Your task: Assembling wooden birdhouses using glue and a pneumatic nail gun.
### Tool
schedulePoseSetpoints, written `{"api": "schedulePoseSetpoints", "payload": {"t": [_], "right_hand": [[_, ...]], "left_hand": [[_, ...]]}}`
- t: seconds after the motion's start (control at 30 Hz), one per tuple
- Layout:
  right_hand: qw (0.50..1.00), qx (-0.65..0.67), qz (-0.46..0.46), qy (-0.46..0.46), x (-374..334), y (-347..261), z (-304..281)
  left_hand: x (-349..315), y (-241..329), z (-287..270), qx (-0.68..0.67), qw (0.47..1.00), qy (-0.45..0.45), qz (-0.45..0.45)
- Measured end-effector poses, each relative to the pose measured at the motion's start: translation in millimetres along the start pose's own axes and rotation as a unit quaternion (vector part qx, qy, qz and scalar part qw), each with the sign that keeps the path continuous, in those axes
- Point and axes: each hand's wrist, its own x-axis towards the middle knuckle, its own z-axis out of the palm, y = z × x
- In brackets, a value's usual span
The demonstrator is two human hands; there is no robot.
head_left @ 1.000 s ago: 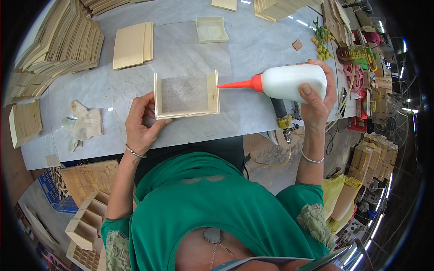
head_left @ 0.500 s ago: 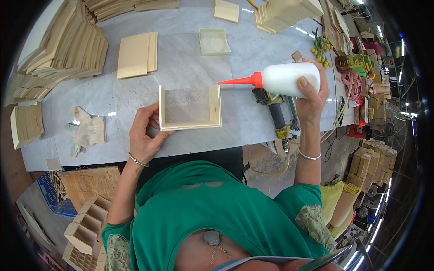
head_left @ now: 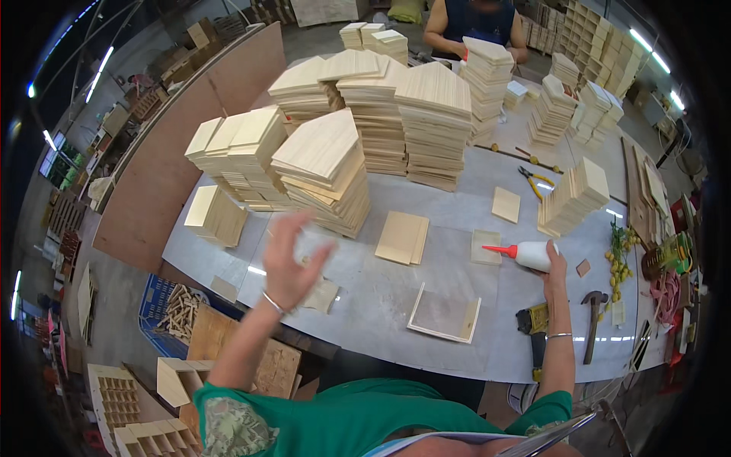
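My left hand [head_left: 292,263] is lifted with its fingers spread and nothing in them, near a tall stack of thin wooden boards [head_left: 320,156] and above a light cloth glove [head_left: 323,295], which it partly covers. My right hand [head_left: 556,274] grips a white glue bottle [head_left: 532,256] lying sideways. Its red nozzle points left, over a small shallow tray [head_left: 486,247]. Between my arms a three-sided wooden frame [head_left: 470,326] rests on the table, untouched. Two overlapping thin panels [head_left: 402,238] lie beyond the frame.
A yellow-black nail gun [head_left: 535,324] and a hammer [head_left: 592,320] lie near my right forearm. Farther back are pliers [head_left: 537,181], several board stacks [head_left: 434,126] and a co-worker [head_left: 476,30]. A blue crate [head_left: 158,308] of wood pieces stands lower left.
My left hand has let go of the wooden frame and moved up and left. The glue bottle has left the frame's edge, still in my right hand. The view has tilted up toward the far stacks.
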Motion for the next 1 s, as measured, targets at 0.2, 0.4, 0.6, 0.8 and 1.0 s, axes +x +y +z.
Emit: {"api": "schedulePoseSetpoints", "payload": {"t": [0.2, 0.4, 0.6, 0.8, 1.0], "right_hand": [[0.973, -0.197, -0.092, 0.080, -8, 0, 6], [0.942, -0.255, -0.201, 0.087, -35, -12, -6], [0.941, -0.249, -0.215, 0.077, -81, -31, -11], [0.933, -0.190, -0.305, 0.006, -150, -68, 44], [0.932, -0.083, -0.279, -0.218, -205, -87, 157]], "left_hand": [[106, -43, -2, 0.176, 0.983, -0.046, -0.026], [133, -50, 15, 0.233, 0.940, -0.214, -0.131], [134, -56, 1, 0.094, 0.964, -0.172, -0.181], [116, -29, -33, -0.366, 0.899, -0.046, -0.237], [26, 63, 9, -0.832, 0.505, -0.028, -0.228]]}}
